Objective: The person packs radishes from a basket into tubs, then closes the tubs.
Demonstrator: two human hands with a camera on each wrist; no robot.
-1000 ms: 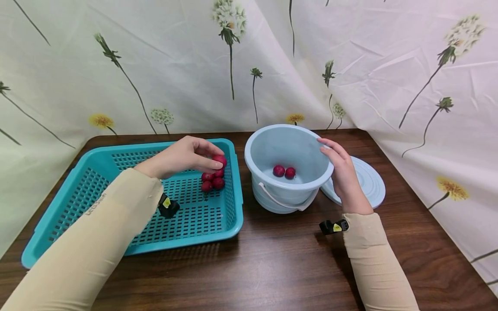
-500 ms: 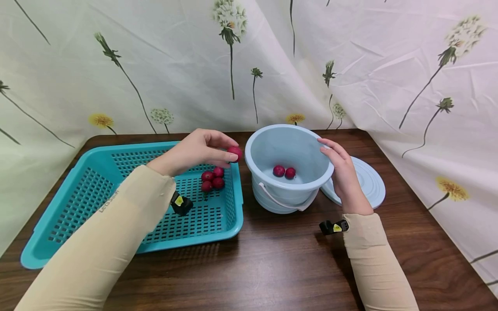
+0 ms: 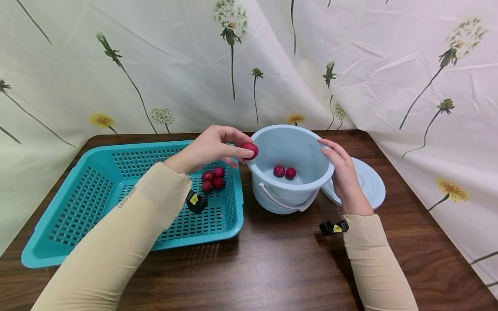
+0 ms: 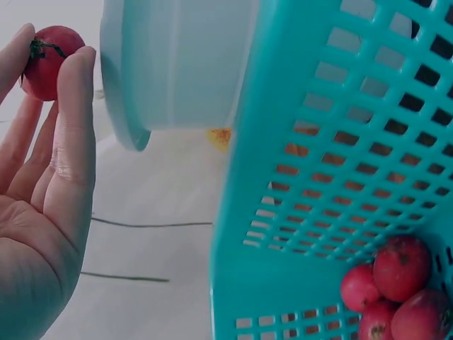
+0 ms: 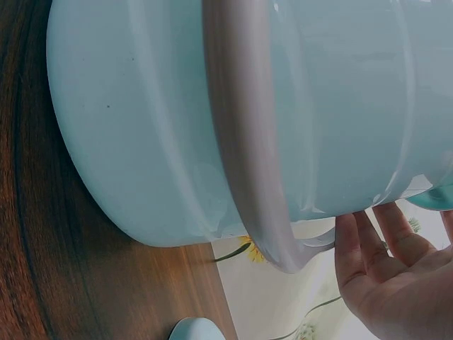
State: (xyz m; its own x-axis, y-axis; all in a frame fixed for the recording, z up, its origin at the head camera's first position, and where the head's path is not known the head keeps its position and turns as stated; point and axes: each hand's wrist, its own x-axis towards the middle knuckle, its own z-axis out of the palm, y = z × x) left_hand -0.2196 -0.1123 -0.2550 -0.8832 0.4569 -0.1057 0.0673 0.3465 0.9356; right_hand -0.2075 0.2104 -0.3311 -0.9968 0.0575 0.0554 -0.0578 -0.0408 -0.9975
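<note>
In the head view my left hand [image 3: 218,147] pinches a red radish [image 3: 250,150] between thumb and fingertips, right at the left rim of a pale blue bucket [image 3: 285,192]. Green stem stubs show on this radish in the left wrist view. Two more radishes [image 3: 284,172] lie on the bucket's floor. My right hand [image 3: 342,172] holds the bucket at its right rim; the right wrist view has several fingers [image 5: 350,248] against the outer wall. Several other radishes [image 3: 212,179] sit together in the right part of a turquoise basket [image 3: 233,229].
A pale blue lid [image 3: 369,181] lies on the dark wooden table [image 3: 272,268], partly behind the bucket and right hand. The bucket's handle [image 3: 284,203] hangs down in front. A flower-printed cloth [image 3: 175,65] stands behind the table.
My left hand has lifted the radish out of the basket and carried it rightward to the bucket's left rim. The right hand and bucket have stayed put.
</note>
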